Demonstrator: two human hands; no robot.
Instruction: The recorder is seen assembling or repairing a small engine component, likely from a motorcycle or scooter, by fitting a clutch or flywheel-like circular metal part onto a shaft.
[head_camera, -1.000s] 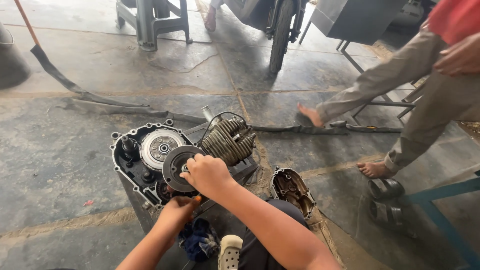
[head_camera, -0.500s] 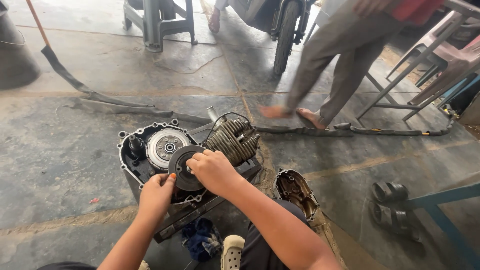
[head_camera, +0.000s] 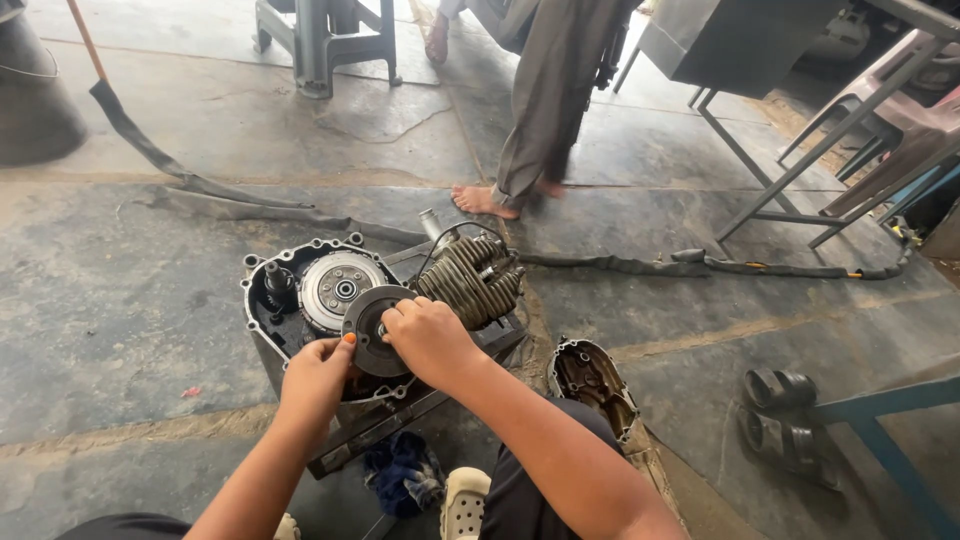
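A small motorcycle engine (head_camera: 300, 290) lies open-side up on a stand on the concrete floor. Inside are a silver clutch plate (head_camera: 338, 288) and, nearer me, a dark round disc (head_camera: 368, 325). My right hand (head_camera: 428, 340) grips the right side of that disc. My left hand (head_camera: 318, 375) pinches the disc's lower left edge with its fingertips. The finned cylinder (head_camera: 472, 280) sticks out to the right of my hands.
A removed engine cover (head_camera: 592, 380) lies to the right of my arm. A blue rag (head_camera: 403, 472) sits by my feet. A barefoot person (head_camera: 545, 110) stands behind the engine. A black hose (head_camera: 700, 265) crosses the floor. Metal stands and a blue frame (head_camera: 880, 430) are at right.
My left hand has risen from below the engine to the disc's edge. The other person has walked from the right to behind the engine. The view has shifted slightly.
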